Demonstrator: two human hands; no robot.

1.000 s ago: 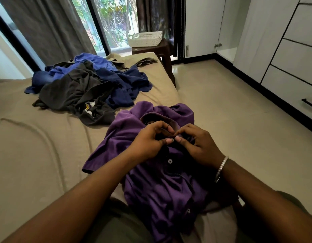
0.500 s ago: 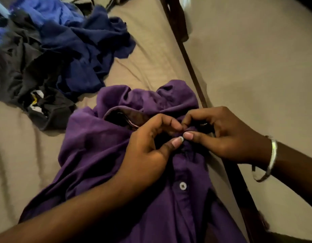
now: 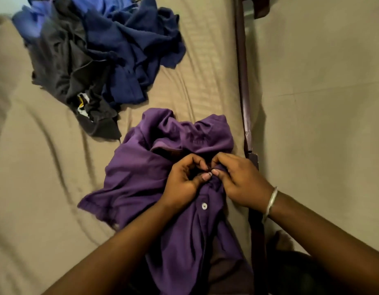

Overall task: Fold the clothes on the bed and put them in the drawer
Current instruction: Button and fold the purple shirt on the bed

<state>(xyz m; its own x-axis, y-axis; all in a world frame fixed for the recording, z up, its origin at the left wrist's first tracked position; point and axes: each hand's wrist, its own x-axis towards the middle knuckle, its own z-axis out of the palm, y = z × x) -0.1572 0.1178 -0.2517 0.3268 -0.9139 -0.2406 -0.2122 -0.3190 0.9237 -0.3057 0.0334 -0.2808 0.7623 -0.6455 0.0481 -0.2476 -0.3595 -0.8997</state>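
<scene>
Purple shirt (image 3: 141,177) on tan bed (image 3: 35,188); floor (image 3: 322,103) apparently tiled.

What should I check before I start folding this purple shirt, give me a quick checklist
1. Both hands on the shirt: ok. Left hand and right hand pinch the purple shirt at its collar.
2. Top button fastened: cannot tell, fingers cover it.
3. Lower button done up: ok.
4. Shirt lying flat: not ok, it is bunched and wrinkled.
5. Shirt fully on the bed: not ok, its lower part hangs toward the person.
6. Clothes pile apart from the shirt: ok.
</scene>
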